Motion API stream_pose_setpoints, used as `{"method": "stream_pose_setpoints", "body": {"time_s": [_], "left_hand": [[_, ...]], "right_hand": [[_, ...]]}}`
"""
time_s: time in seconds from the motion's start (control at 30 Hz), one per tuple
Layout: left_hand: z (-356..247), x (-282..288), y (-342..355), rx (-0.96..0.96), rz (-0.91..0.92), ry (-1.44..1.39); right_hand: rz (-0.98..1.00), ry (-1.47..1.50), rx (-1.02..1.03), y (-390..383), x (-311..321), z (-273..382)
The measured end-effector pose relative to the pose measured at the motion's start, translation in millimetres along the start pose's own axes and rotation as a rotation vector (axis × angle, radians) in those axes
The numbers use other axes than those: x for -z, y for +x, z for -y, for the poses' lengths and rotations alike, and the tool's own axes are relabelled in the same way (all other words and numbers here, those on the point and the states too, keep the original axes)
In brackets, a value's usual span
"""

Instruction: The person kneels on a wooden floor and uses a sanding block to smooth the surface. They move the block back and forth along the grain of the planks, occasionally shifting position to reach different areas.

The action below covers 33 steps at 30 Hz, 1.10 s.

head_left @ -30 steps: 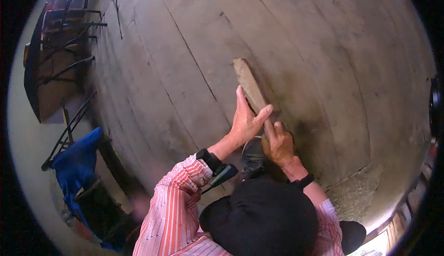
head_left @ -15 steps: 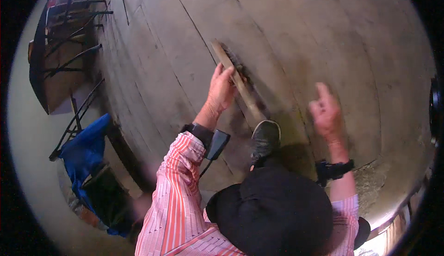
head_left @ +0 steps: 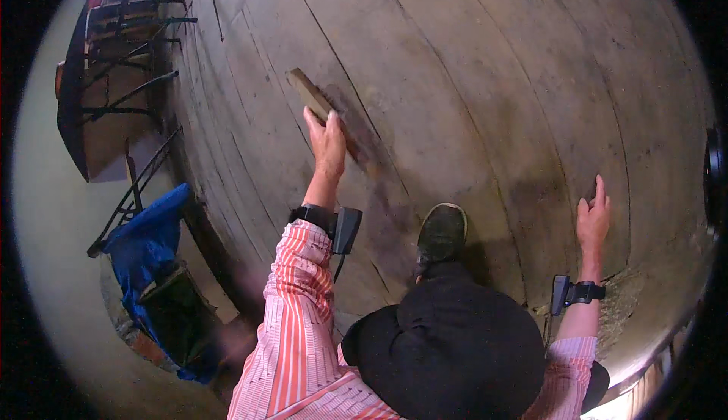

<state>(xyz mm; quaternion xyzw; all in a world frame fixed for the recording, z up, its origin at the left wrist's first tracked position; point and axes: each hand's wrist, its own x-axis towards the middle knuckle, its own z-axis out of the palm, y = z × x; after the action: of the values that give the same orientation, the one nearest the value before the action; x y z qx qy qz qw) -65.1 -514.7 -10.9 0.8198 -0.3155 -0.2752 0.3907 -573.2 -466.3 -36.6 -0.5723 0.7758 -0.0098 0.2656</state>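
My left hand is closed around a long, narrow wooden block, thumb on one side and fingers on the other. A dark fringe shows along the block's right side, but its kind is unclear. The block is slanted over the wooden floor, its upper end to the far left and its lower end blurred. Out to the right, my right hand is held above the floor with the index finger stretched forward and the thumb apart. Nothing shows in it, and the remaining fingers are curled and partly hidden.
My dark shoe stands on the floor between the hands. Along the left wall are a table and dark metal legs. A blue cloth hangs nearer on the left. Black cloth covers the lower middle.
My left hand has moved left with the wooden block. My right hand has swung outward to the right and a little nearer.
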Motion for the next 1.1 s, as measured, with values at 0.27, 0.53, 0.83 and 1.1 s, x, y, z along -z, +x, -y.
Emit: {"method": "stream_pose_setpoints", "body": {"time_s": [0.27,0.53,0.83,1.1], "left_hand": [[51.6,30.2,-31.2,-0.008,-0.101,0.742],[56.6,39.1,-94.0,-0.162,0.11,0.788],[55.0,19.5,-81.5,-0.159,0.037,0.877],[16.9,26.4,84.7,-0.211,-0.019,1.017]], "right_hand": [[0.007,-0.002,-0.062,-18.7,21.0,5.7],[-0.09,0.029,-0.004,-1.9,15.8,19.0],[-0.065,0.014,-0.071,-2.2,12.4,23.9],[0.125,0.097,-0.184,-6.1,33.3,29.4]]}}
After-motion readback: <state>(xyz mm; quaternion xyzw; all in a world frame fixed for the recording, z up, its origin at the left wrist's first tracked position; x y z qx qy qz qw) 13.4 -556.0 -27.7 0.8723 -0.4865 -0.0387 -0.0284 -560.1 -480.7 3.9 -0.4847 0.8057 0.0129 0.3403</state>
